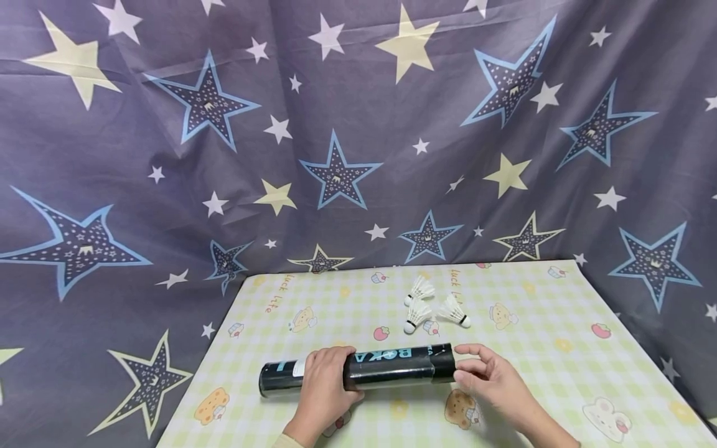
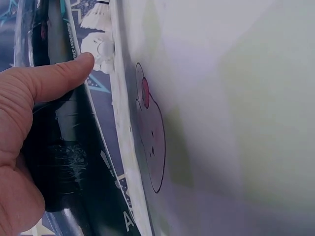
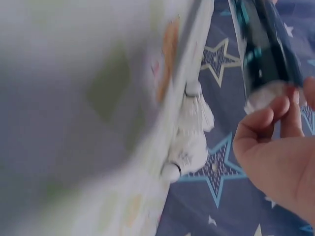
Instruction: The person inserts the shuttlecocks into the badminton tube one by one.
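A black shuttlecock tube (image 1: 392, 367) with blue BOKA lettering lies sideways across the front of the table. My left hand (image 1: 326, 382) grips it left of the middle, thumb on the near side and fingers over the top. In the left wrist view, the thumb lies along the dark tube (image 2: 74, 162). My right hand (image 1: 487, 376) is at the tube's right end, its bent fingertips and thumb right at the rim. The right wrist view shows a whitish end (image 3: 266, 96) of the tube by these fingertips; I cannot tell whether they pinch it.
Behind the tube, three white shuttlecocks lie close together: one at the back (image 1: 421, 289), one in front (image 1: 417, 316) and one to the right (image 1: 454, 311). A checked cloth with cartoon prints (image 1: 532, 348) covers the table. A grey star-patterned curtain (image 1: 358, 112) hangs behind and at the sides.
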### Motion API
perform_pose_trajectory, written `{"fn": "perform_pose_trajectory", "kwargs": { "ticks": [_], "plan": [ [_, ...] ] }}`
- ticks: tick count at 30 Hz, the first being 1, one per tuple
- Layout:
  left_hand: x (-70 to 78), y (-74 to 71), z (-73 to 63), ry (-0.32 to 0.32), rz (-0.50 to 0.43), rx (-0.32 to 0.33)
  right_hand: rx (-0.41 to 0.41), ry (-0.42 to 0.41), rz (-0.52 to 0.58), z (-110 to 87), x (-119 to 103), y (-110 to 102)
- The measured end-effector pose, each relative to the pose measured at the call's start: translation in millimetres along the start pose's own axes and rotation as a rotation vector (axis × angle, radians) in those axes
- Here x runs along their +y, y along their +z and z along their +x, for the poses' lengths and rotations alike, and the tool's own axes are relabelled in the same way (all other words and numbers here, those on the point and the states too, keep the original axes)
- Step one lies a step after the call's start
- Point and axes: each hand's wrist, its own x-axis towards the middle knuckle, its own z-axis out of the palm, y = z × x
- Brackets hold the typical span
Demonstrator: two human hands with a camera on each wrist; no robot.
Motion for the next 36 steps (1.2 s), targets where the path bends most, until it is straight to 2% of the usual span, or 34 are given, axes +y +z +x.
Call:
{"fn": "perform_pose_trajectory", "kwargs": {
  "ticks": [3,5,9,11,14,17,20,27,32,36],
  "plan": [
    [0.0,0.5,0.1,0.002,-0.002,0.002,0.032,-0.070,-0.061,3.9,-3,-12],
    [-0.2,0.4,0.0,0.002,0.001,0.004,0.081,-0.111,-0.149,11.1,-4,-21],
    [-1.7,0.6,0.0,-0.004,0.012,0.009,0.180,-0.148,-0.505,37.6,-9,-36],
    [-2.1,0.8,-0.2,-0.010,0.010,0.001,0.172,-0.168,-0.688,51.4,-12,-41],
    [-2.0,1.4,-0.2,-0.014,0.004,-0.009,0.107,-0.190,-0.914,69.9,-19,-44],
    [-0.8,1.3,0.6,-0.009,0.010,-0.001,0.043,-0.233,-1.075,89.1,-25,-43],
    [0.9,1.7,2.0,-0.006,0.018,0.009,0.029,-0.271,-1.203,108.1,-25,-41],
    [3.5,1.1,3.0,0.003,0.013,-0.003,0.015,-0.156,-1.332,134.5,-12,-38],
    [2.0,0.4,1.9,0.000,0.012,0.003,0.042,-0.188,-1.404,137.2,-10,-44],
    [-0.2,-0.6,0.6,-0.005,0.007,-0.003,0.100,-0.201,-1.368,126.3,-11,-58]
  ]
}}
